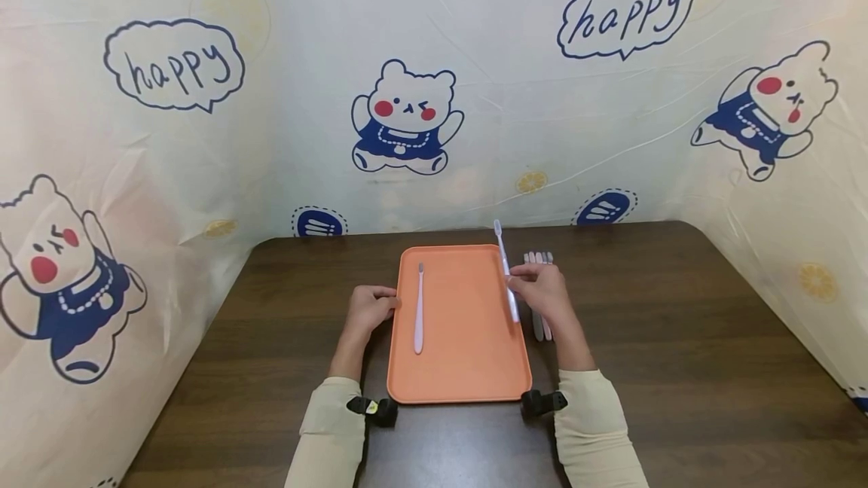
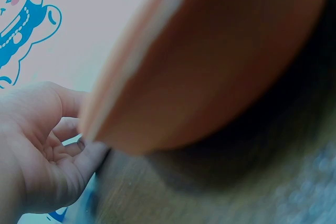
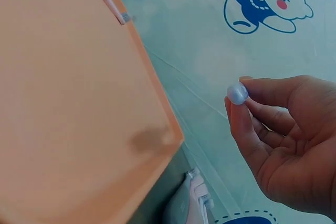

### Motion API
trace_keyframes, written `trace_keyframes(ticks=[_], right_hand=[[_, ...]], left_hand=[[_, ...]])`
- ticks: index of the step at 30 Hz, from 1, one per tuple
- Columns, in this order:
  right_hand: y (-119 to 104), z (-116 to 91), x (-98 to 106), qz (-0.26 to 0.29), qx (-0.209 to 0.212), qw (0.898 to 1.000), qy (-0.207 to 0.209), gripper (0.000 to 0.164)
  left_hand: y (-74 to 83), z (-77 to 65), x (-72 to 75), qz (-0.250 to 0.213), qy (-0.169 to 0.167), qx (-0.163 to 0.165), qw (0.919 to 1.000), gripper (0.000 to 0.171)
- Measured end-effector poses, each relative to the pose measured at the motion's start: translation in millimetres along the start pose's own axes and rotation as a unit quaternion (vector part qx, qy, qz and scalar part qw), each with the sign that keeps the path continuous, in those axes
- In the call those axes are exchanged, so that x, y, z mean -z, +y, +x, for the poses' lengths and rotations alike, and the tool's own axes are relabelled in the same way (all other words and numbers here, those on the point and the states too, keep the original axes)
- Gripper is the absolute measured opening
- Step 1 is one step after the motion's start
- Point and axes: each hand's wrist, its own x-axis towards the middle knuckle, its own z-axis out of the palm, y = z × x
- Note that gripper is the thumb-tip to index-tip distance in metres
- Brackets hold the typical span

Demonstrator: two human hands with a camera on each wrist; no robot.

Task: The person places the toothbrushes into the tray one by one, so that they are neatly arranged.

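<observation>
An orange tray (image 1: 468,375) lies on the table. At its left edge is my left hand (image 1: 369,309), which grips the rim between thumb and fingers; the left wrist view shows the tray (image 2: 210,87) close up and blurred. A pink toothbrush (image 1: 419,315) with a grey head lies lengthwise on the tray's left side. Over the right rim, my right hand (image 1: 545,292) pinches a pale blue toothbrush (image 1: 513,303) between thumb and forefinger, its head pointing away from me. In the right wrist view, only the round handle end (image 3: 238,94) of this toothbrush shows.
Several more toothbrushes (image 1: 539,326), grey and pink, lie side by side on the table right of the tray, partly hidden by my right hand. The dark wooden table (image 1: 678,337) ends at a printed curtain (image 1: 502,141) behind and at both sides.
</observation>
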Motion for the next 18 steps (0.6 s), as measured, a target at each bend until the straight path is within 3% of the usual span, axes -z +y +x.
trace_keyframes(ticks=[18], right_hand=[[-1,-2,-15,0.018,0.021,1.000,0.005,0.026]], left_hand=[[-0.2,0.5,0.3,-0.002,-0.005,0.002,1.0000,0.025]])
